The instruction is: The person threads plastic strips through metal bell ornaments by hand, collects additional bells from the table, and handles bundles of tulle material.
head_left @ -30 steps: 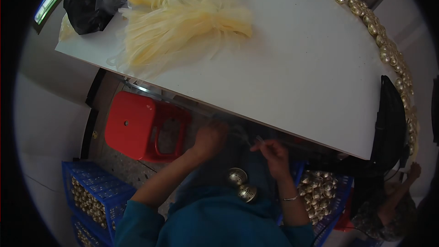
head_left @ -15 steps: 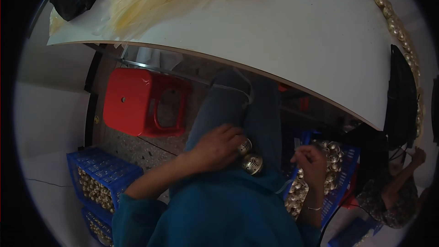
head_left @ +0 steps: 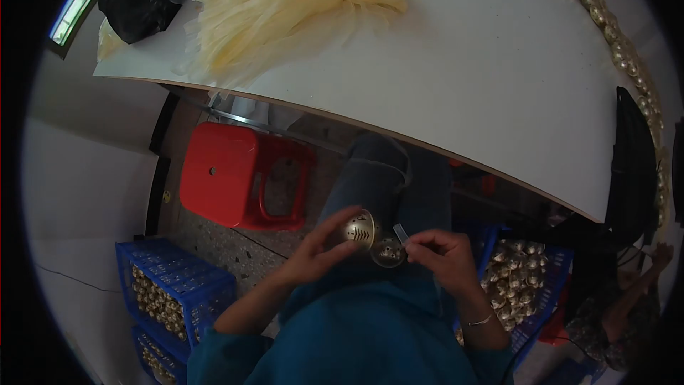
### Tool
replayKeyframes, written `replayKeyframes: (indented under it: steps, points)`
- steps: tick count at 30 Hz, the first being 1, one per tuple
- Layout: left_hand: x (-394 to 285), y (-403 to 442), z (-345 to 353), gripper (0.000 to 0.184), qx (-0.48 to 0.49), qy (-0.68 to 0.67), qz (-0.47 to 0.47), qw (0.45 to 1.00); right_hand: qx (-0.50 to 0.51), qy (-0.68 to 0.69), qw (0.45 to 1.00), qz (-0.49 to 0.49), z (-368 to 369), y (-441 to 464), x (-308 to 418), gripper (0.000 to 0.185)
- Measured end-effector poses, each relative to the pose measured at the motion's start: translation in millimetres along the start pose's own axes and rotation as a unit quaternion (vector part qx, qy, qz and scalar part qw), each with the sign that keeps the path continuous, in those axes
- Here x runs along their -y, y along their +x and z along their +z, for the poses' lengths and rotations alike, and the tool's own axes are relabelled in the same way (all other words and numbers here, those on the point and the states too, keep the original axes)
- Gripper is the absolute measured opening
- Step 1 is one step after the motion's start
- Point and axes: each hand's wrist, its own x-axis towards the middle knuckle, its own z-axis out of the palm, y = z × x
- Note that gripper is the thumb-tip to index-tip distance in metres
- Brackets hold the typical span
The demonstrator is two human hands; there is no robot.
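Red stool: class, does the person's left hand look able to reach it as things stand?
Probably yes: the red stool stands on that side with nothing visible between, though the left hand has fingers around a gold ball.

We see a red plastic stool [head_left: 224,189] with a small round hole in its seat; it is on the speckled floor [head_left: 214,242], near the white table [head_left: 499,100]. A metal bar [head_left: 242,120] runs under the table's edge. On the table, at the far left, we find a black plastic bag [head_left: 132,4], and beyond it a bright window [head_left: 78,4]. A thin cable [head_left: 75,279] crosses the pale wall [head_left: 78,193]. At the right we notice another person [head_left: 620,310], in patterned clothing.
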Motion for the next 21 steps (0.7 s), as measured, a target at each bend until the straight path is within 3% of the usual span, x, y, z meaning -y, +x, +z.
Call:
replayKeyframes:
  steps: [2,3,5,6,8,12,14,15,17,18,20,21]
  points:
    - [-4.5,-1.7,-1.3,0.053,-0.014,-0.238,-0.133,0.962,0.010,0.014,1.000,-0.015,9.4,3.5,9.8,0.011]
    - [-3.1,-1.5,0.0,0.053,-0.018,-0.237,-0.129,0.963,0.015,0.011,1.000,-0.019,12.6,6.2,12.9,0.011]
    - [2.7,0.8,3.0,0.057,-0.050,-0.447,-0.111,0.886,0.015,0.016,1.000,0.014,17.4,11.5,16.9,0.011]
    - [7.6,1.6,2.3,0.057,-0.050,-0.445,-0.107,0.888,0.016,0.014,1.000,0.009,17.6,13.0,17.4,0.011]
    - [17.2,2.0,3.9,0.061,-0.004,-0.616,-0.076,0.784,0.025,0.077,0.997,0.010,15.5,10.6,16.4,0.011]
    - [4.6,8.9,7.0,0.064,0.031,-0.543,-0.051,0.838,0.009,0.138,0.990,0.030,15.4,4.4,13.9,0.010]
    - [0.4,11.9,5.7,0.064,0.009,-0.350,-0.031,0.936,-0.004,0.165,0.986,0.039,13.2,0.0,7.1,0.011]
    - [5.4,14.5,5.2,0.064,0.015,-0.348,-0.036,0.937,-0.010,0.169,0.985,0.038,12.7,-0.4,6.0,0.011]
    - [23.1,18.7,2.4,0.065,0.022,-0.075,0.102,0.992,-0.045,0.159,0.985,0.059,13.2,0.7,3.8,0.012]
    - [27.7,16.6,7.5,0.065,0.026,-0.072,0.098,0.992,-0.048,0.164,0.983,0.060,13.8,1.6,0.1,0.012]
    - [35.5,7.8,22.8,0.068,-0.095,-0.084,0.090,0.988,-0.053,0.199,0.976,0.071,16.1,4.7,-9.2,0.012]
    - [35.4,6.4,21.2,0.068,-0.096,-0.082,0.084,0.988,-0.052,0.203,0.975,0.074,18.7,6.3,-11.3,0.012]
